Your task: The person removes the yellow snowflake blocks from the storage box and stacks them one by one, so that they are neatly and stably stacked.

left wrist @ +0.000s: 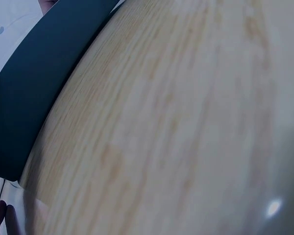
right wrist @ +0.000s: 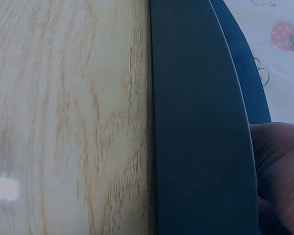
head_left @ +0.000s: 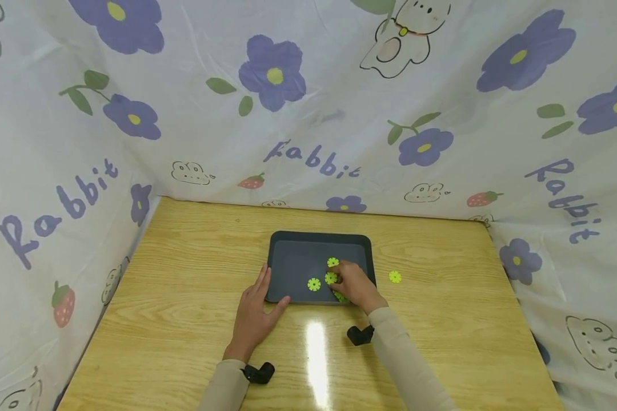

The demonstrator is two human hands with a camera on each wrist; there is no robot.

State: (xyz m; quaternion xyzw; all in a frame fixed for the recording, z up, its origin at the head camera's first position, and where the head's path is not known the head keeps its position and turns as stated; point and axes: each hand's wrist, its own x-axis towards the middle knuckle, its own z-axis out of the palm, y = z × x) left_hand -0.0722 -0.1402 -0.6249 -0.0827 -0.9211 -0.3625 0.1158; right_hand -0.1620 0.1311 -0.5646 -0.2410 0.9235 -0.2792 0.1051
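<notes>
A dark grey tray (head_left: 294,274) lies on the table, with several yellow-green notched discs in it. My left hand (head_left: 253,319) rests against the tray's front left corner, its fingers extended along the left side and its thumb at the front rim. Over the tray's right part, my right hand (head_left: 357,283) has its thumb and fingers bent around a notched disc (head_left: 331,278), which it seems to pinch. Another disc (head_left: 333,262) lies just behind the fingertips, and one more (head_left: 314,284) lies to their left. Under the hand a further disc (head_left: 341,297) is partly hidden.
One loose disc (head_left: 395,277) lies on the wooden table (head_left: 195,274), right of the tray. A white cloth (head_left: 329,114) printed with flowers and rabbits hangs behind and on both sides. Dark camera mounts (head_left: 259,373) sit at both wrists. Light glares off the table in front of the tray.
</notes>
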